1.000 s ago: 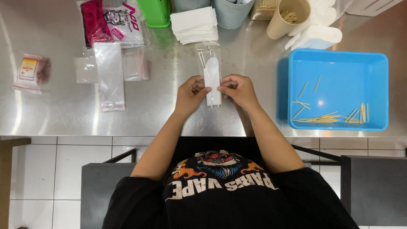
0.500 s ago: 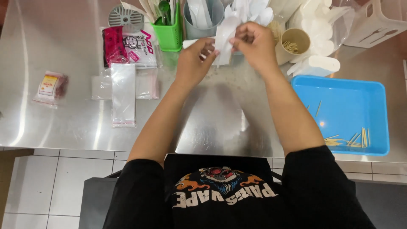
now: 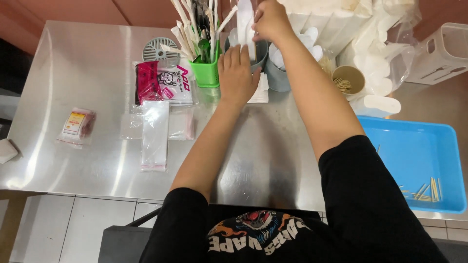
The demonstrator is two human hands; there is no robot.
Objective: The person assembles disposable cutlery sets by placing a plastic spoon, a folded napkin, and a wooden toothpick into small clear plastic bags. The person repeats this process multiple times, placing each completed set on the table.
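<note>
— What are your hands doing right now?

— My right hand [image 3: 269, 20] is up at the far edge of the table [image 3: 87, 68]. It pinches a white plastic spoon pack [image 3: 245, 22] at the top of the grey cup [image 3: 259, 52]. My fingers are closed on it. My left hand [image 3: 237, 74] lies flat and open, fingers together. It rests against the front of the grey cup and holds nothing.

— Which way does the spoon pack point?

— It stands up tall. Its long side goes up and down, with the low end going into the grey cup. I think the low end is inside the cup, but my left hand hides that part, so I am not sure.

— Which hand is closer to it?

— The right one, because it holds the pack. The left hand is just below, touching the cup. Both arms reach straight away from me to get there.

— What else is near?

— A green cup [image 3: 206, 70] full of wrapped sticks and spoons sits just left of the grey cup. A stack of white napkins [image 3: 260, 90] lies under my left hand. A second grey cup [image 3: 279, 73] with white spoons stands on the right. A paper cup [image 3: 349, 80] of toothpicks is further right. A blue tray [image 3: 414, 146] with a few toothpicks is near my right elbow. Clear little bags [image 3: 155, 134] lie well off to the left.
</note>
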